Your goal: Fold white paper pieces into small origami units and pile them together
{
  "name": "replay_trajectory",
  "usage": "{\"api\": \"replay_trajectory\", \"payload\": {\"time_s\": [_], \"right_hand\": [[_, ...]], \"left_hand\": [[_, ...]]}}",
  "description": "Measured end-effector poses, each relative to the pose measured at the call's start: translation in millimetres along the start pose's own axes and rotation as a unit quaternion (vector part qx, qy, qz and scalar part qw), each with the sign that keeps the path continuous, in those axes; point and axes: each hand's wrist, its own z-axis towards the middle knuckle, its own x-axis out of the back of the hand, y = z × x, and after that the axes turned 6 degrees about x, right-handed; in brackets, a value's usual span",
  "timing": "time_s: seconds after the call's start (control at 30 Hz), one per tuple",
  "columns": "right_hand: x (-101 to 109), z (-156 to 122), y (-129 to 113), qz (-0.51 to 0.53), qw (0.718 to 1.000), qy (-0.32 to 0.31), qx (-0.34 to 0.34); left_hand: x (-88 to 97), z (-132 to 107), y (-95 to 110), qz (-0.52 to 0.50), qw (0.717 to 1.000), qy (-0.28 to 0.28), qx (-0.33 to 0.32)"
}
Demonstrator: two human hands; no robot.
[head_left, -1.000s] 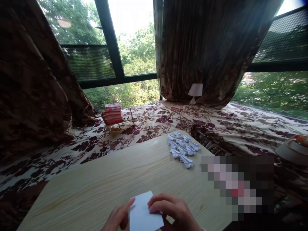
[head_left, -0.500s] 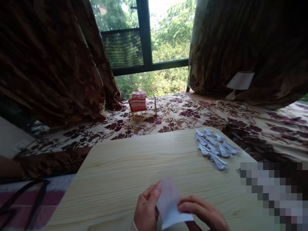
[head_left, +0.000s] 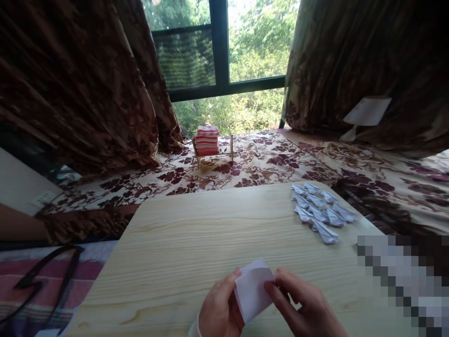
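A small sheet of white paper [head_left: 253, 292], bent over on itself, is held between both hands above the near part of the table. My left hand [head_left: 221, 306] grips its left side, thumb along the edge. The right-hand edge is pinched between thumb and fingers of my right hand [head_left: 301, 299]. Behind the front layer a second layer shows at the top. Several folded white paper pieces [head_left: 317, 206], shaped like little paper planes, lie grouped on the table's far right corner, apart from my hands.
The pale wooden table [head_left: 196, 234] stands before a window ledge with a floral cloth [head_left: 259, 164]. On the ledge are a small rack with folded red-and-white cloths [head_left: 207, 140] and a white lamp [head_left: 367, 111]. Patterned curtains [head_left: 77, 84] flank the window. A blurred patch covers the lower right.
The paper has gone from one open, tilted sheet to a doubled-over shape. My right hand has shifted up to its right edge. The whole view has moved slightly.
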Motion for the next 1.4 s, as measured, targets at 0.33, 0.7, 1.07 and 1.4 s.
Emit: {"api": "replay_trajectory", "payload": {"time_s": [0.33,0.7,1.07,1.4], "right_hand": [[7.9,1.8,-1.7,-0.050,0.998,-0.023,0.029],[6.4,2.6,-2.6,-0.040,0.999,-0.018,0.029],[7.7,-1.2,-4.0,-0.034,0.999,-0.018,0.001],[11.3,1.0,-4.4,-0.033,0.999,-0.032,0.016]], "left_hand": [[-4.6,-2.1,-1.4,-0.002,1.000,0.010,0.004],[-12.1,-9.4,-3.9,0.117,0.993,-0.017,-0.032],[-13.0,-7.5,-6.1,0.125,0.992,0.018,-0.019],[-3.1,-2.3,-10.9,0.121,0.992,0.000,-0.024]]}}
